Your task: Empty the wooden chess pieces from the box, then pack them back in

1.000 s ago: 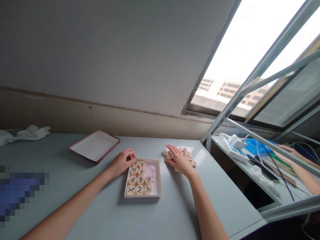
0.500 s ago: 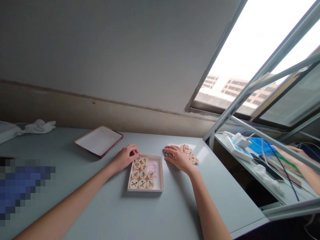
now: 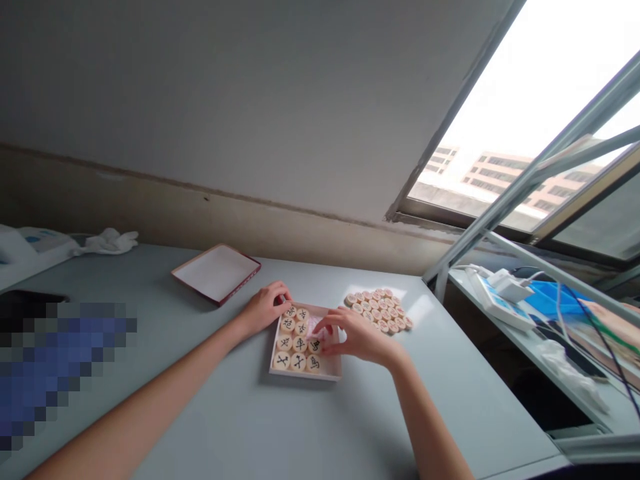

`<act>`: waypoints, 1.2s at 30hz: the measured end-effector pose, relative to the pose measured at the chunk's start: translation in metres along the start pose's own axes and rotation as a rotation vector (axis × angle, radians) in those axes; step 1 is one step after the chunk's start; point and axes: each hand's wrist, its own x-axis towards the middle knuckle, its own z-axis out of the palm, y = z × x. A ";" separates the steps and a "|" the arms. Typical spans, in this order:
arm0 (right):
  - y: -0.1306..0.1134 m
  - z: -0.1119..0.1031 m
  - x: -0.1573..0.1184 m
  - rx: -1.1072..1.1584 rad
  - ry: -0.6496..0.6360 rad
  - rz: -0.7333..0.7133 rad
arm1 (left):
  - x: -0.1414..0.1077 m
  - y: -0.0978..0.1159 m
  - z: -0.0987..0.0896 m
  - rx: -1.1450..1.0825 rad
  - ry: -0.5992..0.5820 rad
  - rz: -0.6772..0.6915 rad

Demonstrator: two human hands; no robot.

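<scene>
A shallow white box (image 3: 306, 375) stands on the desk with round Chinese chess pieces (image 3: 299, 344) in its left and front parts, marked in black. My left hand (image 3: 270, 305) has its fingers curled round the box's far left corner. Over the right part of the box, my right hand (image 3: 353, 335) reaches in with bent fingers closed on a Chinese chess piece that they mostly hide. Beyond that hand, a flat cluster of pieces with reddish marks (image 3: 383, 310) lies on the desk.
The box lid (image 3: 216, 270), inside up with dark red sides, lies behind my left hand. A white crumpled item (image 3: 111, 241) is at the far left. Metal frame bars (image 3: 480, 227) and a cluttered shelf (image 3: 585, 393) flank the desk's right side.
My right hand has moved left from the loose pieces into the box, uncovering the reddish cluster. A black-marked piece has left the desk beside it. My left hand stays at the box corner.
</scene>
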 end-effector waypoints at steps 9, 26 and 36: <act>-0.001 -0.004 -0.005 -0.034 0.045 0.023 | 0.000 0.001 -0.001 -0.001 -0.005 0.008; 0.046 -0.017 -0.025 -0.076 0.127 0.237 | 0.000 -0.004 -0.001 0.026 -0.015 0.018; -0.025 0.006 -0.006 0.054 -0.105 -0.171 | 0.000 0.001 0.000 0.003 0.000 0.020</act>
